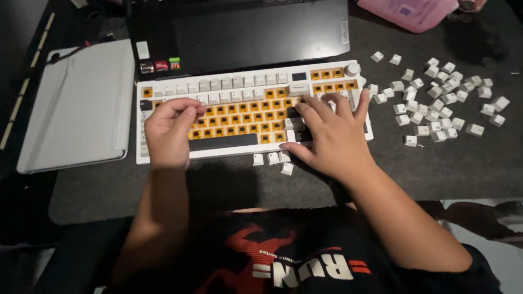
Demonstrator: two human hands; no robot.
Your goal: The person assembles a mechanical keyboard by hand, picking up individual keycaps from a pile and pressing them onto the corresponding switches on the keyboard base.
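While both hands rest on the white keyboard (248, 106), the left hand (169, 130) curls its grip loosely over bare orange switches, pinching nothing visible; the right hand (329, 133) lies spread flat. Four loose keycaps (272, 159) sit just below the keyboard, dozens more keycaps (441, 100) to its right.

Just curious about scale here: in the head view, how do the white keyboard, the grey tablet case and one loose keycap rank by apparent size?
1. white keyboard
2. grey tablet case, close behind, partly cut off
3. loose keycap, far the smallest
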